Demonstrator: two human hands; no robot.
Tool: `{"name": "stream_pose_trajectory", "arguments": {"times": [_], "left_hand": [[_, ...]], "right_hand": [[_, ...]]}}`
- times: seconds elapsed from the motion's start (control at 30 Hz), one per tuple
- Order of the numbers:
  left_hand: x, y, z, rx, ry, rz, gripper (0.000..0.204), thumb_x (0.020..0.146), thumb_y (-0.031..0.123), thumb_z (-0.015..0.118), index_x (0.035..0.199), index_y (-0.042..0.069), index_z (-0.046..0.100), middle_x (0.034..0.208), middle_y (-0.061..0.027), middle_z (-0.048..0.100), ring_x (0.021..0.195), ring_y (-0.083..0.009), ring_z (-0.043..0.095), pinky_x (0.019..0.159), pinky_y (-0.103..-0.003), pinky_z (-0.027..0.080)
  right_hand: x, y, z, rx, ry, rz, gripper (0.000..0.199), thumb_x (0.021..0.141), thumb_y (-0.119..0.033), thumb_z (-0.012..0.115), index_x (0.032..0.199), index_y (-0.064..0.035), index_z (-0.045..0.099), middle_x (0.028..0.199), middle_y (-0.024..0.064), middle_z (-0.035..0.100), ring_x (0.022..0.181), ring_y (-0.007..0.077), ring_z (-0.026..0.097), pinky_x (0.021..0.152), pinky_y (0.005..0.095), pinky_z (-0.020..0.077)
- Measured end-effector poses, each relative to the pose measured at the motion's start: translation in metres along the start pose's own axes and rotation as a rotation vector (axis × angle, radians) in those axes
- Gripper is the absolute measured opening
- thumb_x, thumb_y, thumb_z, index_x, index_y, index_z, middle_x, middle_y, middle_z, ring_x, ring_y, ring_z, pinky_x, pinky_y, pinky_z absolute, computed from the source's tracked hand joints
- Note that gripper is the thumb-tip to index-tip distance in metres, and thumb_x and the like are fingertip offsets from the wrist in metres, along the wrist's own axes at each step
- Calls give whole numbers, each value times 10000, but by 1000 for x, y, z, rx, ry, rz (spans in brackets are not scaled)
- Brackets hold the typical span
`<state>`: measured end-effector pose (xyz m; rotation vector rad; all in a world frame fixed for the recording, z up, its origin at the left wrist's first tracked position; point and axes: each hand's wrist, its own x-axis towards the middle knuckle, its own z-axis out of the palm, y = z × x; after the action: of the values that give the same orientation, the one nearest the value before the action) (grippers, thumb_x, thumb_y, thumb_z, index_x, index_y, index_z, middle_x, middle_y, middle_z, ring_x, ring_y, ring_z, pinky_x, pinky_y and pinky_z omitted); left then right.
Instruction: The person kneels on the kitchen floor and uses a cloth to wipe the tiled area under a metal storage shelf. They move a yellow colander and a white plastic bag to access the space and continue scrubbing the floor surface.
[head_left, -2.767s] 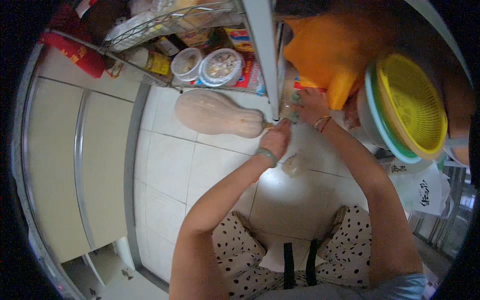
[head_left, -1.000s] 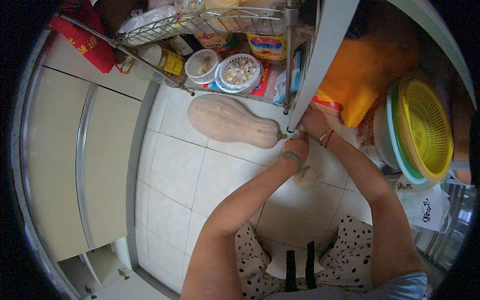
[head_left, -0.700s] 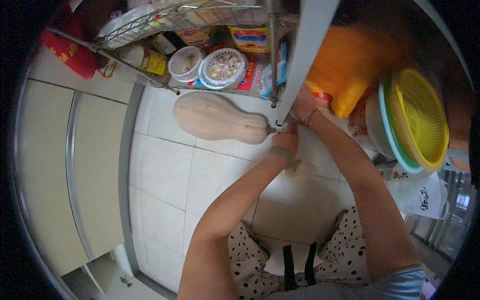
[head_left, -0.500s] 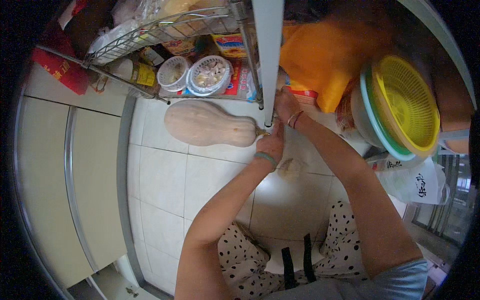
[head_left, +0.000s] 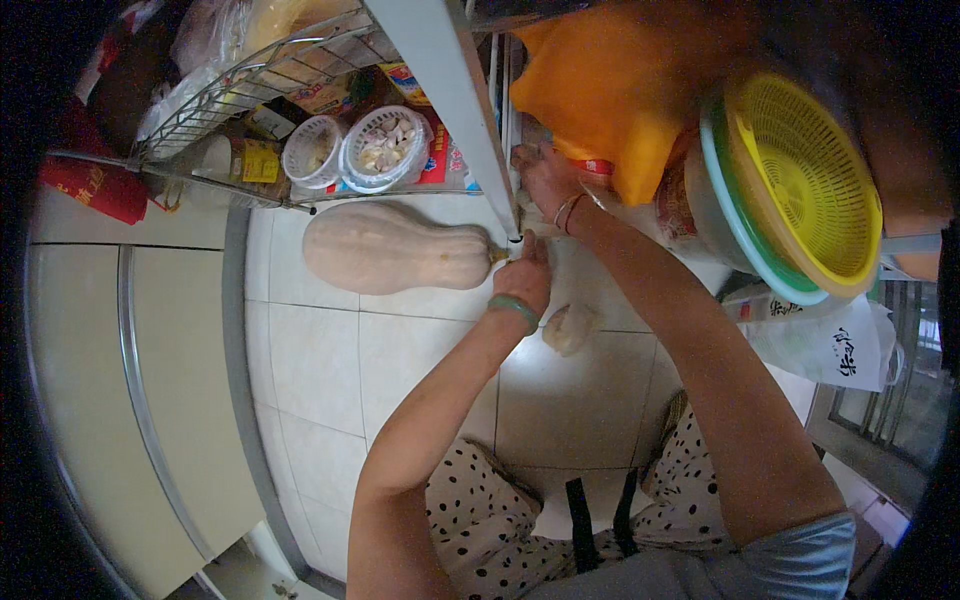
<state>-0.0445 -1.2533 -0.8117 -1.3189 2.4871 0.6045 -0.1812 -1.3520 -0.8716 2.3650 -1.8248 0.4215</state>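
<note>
squash [head_left: 390, 250] on floor [head_left: 420, 350], just left of left hand [head_left: 525, 278] fingers | long axis sideways, stem [head_left: 498, 256] pointing right toward them | hands stretched forward, right hand [head_left: 549, 182] farther ahead | fingers: can't tell grip, either hand

Dim, grainy view (pale glare on tiles [head_left: 555, 400])

Both arms [head_left: 430, 420] out fwd — L hand [head_left: 525, 275] nearer, R hand [head_left: 550, 185] just past it — grips unclear.
</note>
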Motion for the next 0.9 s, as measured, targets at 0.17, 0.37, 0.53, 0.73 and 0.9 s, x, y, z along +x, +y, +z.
{"name": "stream_pose_trajectory", "arguments": {"times": [0.17, 0.37, 0.53, 0.73, 0.9], "left_hand": [[2, -5, 11, 58, 92, -37, 490, 788, 170, 497, 1254, 45, 410, 1330, -172, 384, 829, -313, 630, 667, -422, 515], [-1, -7, 9, 106, 28, 27, 337, 784, 130, 499, 1111, 48, 505, 1166, -140, 542, 778, -301, 636, 629, -410, 514], [5, 19, -14, 104, 137, 29, 470, 802, 79, 451, 1265, 21, 390, 1372, -155, 316, 853, -265, 627, 648, -357, 517], [33, 3, 14, 147, 129, -74, 580, 810, 138, 439, 1359, 58, 268, 1448, -141, 163, 820, -278, 635, 638, -390, 511], [18, 2, 18, 69, 95, -72, 628, 786, 144, 478, 1369, 73, 254, 1473, -98, 99, 774, -260, 643, 624, -408, 500]], "right_hand": [[4, -16, -13, -37, -98, -35, 237, 723, -96, 533, 936, -23, 605, 1033, 112, 569, 905, 264, 514, 769, 360, 459], [-30, -28, -47, 375, -233, -90, 132, 722, -118, 511, 768, -22, 590, 746, 157, 607, 763, 309, 597, 725, 407, 454], [-26, 20, -56, 253, -27, -117, 245, 792, -138, 490, 985, -31, 598, 1006, 159, 599, 897, 335, 549, 821, 404, 437], [28, 22, -20, 293, 39, 60, 265, 812, -82, 453, 1031, 0, 578, 1058, 195, 566, 939, 347, 547, 842, 402, 445], [46, 12, -3, 142, -46, 209, 258, 831, -127, 439, 1022, 3, 555, 992, 214, 566, 917, 341, 560, 809, 416, 459]]}}
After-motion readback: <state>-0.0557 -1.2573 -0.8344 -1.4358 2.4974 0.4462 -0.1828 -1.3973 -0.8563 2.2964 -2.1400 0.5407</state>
